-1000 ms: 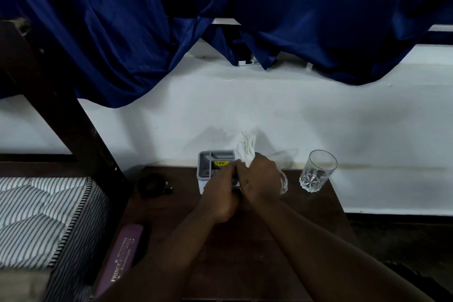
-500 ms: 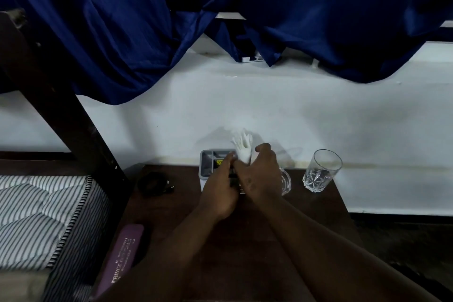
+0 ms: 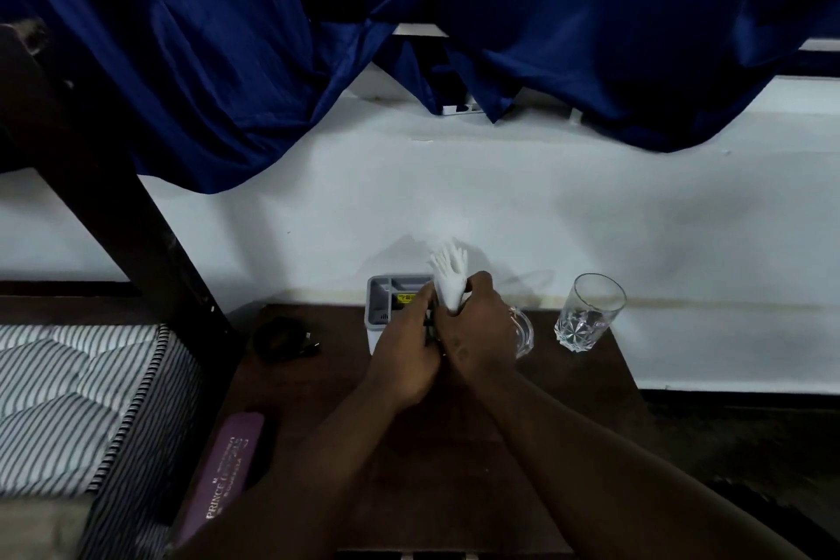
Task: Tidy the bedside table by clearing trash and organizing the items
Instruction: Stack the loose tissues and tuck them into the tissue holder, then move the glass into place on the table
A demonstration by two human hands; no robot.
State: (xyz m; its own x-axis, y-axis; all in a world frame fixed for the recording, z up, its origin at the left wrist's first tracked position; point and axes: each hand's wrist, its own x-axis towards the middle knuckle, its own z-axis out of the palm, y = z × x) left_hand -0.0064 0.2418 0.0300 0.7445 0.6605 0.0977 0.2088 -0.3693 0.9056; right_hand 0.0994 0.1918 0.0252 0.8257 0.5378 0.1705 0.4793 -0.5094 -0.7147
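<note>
On the dark wooden bedside table (image 3: 454, 468) a grey plastic compartment box (image 3: 386, 309) stands at 12 o'clock, a white paper bundle (image 3: 450, 277) at its 3 o'clock edge, a clear faceted drinking glass (image 3: 588, 314) at 2, a small black object (image 3: 279, 339) at 10, a long purple case (image 3: 225, 477) at 8.

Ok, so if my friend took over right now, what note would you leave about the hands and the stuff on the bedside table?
Right hand: grips the crumpled white paper tissue, which stands upright over the grey plastic organiser box.
Left hand: against that box; its grip is hidden.
The clear cut-glass tumbler stands right of the hands. The purple lettered case and black bundle lie at the left of the dark wooden table.
Done: cannot tell.
Left, probably: settle the tissue, then sort the case, bundle and tumbler.
</note>
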